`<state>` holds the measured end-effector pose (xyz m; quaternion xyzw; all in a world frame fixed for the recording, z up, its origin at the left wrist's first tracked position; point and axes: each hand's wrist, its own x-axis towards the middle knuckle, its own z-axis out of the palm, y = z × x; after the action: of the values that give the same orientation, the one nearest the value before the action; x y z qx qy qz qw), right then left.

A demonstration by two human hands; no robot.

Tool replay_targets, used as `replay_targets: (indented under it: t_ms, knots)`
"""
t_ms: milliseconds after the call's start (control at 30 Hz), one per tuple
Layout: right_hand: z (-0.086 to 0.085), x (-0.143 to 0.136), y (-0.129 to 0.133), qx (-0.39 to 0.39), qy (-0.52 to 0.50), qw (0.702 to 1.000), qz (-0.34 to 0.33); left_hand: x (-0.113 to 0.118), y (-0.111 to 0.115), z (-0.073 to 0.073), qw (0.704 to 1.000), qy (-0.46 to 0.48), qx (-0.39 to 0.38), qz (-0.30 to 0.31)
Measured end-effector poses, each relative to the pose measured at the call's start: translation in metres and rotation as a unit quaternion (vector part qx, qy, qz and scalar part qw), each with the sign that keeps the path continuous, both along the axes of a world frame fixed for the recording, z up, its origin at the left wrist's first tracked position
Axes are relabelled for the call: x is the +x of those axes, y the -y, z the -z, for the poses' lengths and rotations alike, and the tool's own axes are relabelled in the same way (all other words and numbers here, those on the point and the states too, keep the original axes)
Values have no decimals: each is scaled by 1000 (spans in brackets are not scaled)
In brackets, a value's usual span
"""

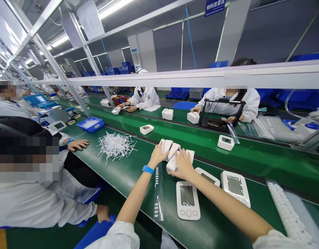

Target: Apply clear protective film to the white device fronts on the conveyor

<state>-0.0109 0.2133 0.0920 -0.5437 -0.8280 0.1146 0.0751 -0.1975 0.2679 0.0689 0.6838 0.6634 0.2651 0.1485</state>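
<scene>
A row of white display monitors (174,149) stands on edge, packed side by side, at the edge of the green bench beside the belt. My left hand (158,155), with a blue wristband, is closed round the left end of the row. Fingers spread over the casings, my right hand (184,164) grips the nearer right part of the row; its palm hides some of them. Just below lies a monitor (188,200) face up, with a grey screen and buttons. Another face-up monitor (235,188) lies to the right, and a third (207,177) is partly behind my right forearm.
A clear plastic strip (158,197) lies left of the monitors. Farther left are a pile of white strips (115,146) and a blue tray (90,124). The green belt (182,133) carries monitors. A person (24,193) sits at left; others work across the belt.
</scene>
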Motion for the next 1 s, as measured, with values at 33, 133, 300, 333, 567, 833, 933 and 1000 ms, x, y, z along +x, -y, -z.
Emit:
replay_targets:
  t_ms: [33,133,300,333,567,833,933,1000]
  knots:
    - [0,-3,-6,-1,14,1000,-6,-1,0,0,1000,1,0,0]
    - [0,-5,-21,1,26,1000,-13,-2,0,0,1000,4,-1,1]
    - [0,4,-36,8,30,999,-18,-5,3,-1,1000,8,-8,8]
    - [1,5,-37,6,30,999,-18,-5,4,-1,1000,10,-9,12]
    - [-2,-5,-52,-17,19,999,-42,-13,7,-4,997,58,-16,47]
    - [-8,-52,-93,24,33,976,-215,-43,40,19,987,156,21,-17]
    - [-8,-62,-97,39,46,960,-273,-36,71,39,987,155,20,-25]
    - [-9,-67,-96,52,52,952,-298,-27,86,51,989,147,17,-18]
